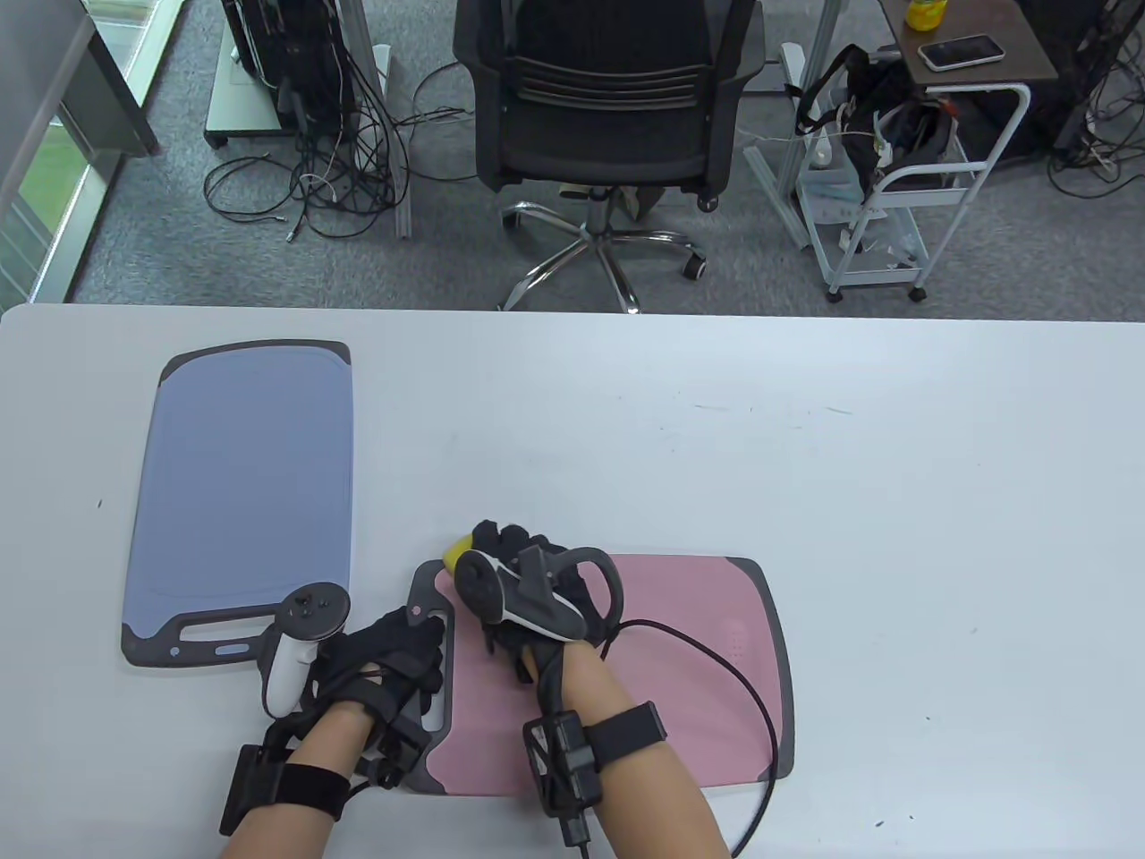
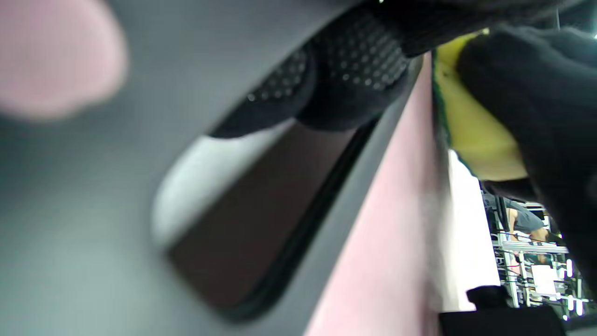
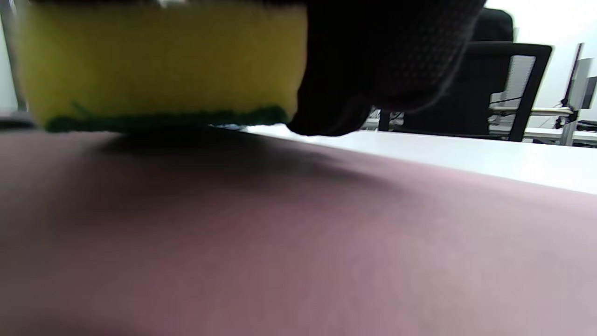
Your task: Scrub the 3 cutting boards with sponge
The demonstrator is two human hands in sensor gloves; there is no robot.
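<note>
Your left hand [image 1: 394, 649] is down on the grey handle end of the pink cutting board [image 1: 680, 662], fingers curled over the handle bar by the slot, pinning it near the table's [image 1: 805, 447] front edge. Keep it there, since that smooth plastic will probably skate on the glossy white tabletop once you push harder.

Your right hand [image 1: 519, 582] has the sponge [image 1: 458, 548] gripped from above, fingers wrapped over the top, right at the pink board's far-left corner next to the handle. In the right wrist view the green scouring layer faces down and looks to be sitting on the board or just barely off it, I can't tell which. Yellow foam on top, soft and squishy, so press flat, not on one edge, or only a strip of the green side does any work.

I'd run overlapping strokes from that corner along the length toward the right end, and get into the shallow groove near the rim. Watch the cable trailing from your wrist across the board so it doesn't drag under the sponge.

Farther out, the blue cutting board [image 1: 241, 492] lies near the table's left edge, same rounded rectangle with a grey rim and slotted handle, matte face. I only see two boards here, no sign of a third.
</note>
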